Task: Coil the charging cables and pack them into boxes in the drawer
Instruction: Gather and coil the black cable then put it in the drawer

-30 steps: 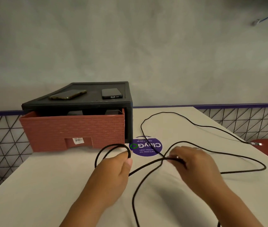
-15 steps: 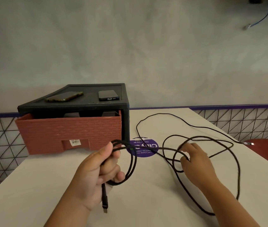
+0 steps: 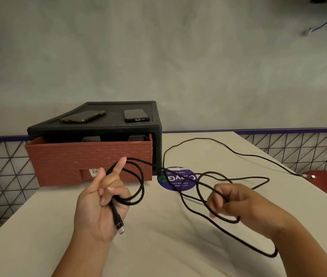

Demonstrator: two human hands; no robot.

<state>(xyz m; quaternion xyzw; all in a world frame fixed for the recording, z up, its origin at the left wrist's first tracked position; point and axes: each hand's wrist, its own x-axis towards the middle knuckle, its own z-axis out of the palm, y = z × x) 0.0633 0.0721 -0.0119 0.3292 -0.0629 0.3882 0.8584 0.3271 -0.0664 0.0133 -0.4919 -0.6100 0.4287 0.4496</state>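
While loops gather on the left, slack trails right

Left hand (image 3: 100, 204) palm-up, curled fingers gripping two round loops of thin, matte black cable (image 3: 141, 182). The forefinger is raised, with the top loop hooked over it. A metal-tipped plug (image 3: 119, 224) lies across the palm. Right hand (image 3: 236, 204) pinches the slack, which snakes over the pale, smooth surface (image 3: 158, 246) past a round purple sticker (image 3: 175, 179). A brick-textured red drawer (image 3: 74, 156) stands open behind. Half a second ago the left hand was a closed fist, plug dangling beneath.

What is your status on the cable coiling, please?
Left hand grips loops of black charging cable. Right hand pinches slack. Rest sprawls across table. Red drawer open, unobstructed.
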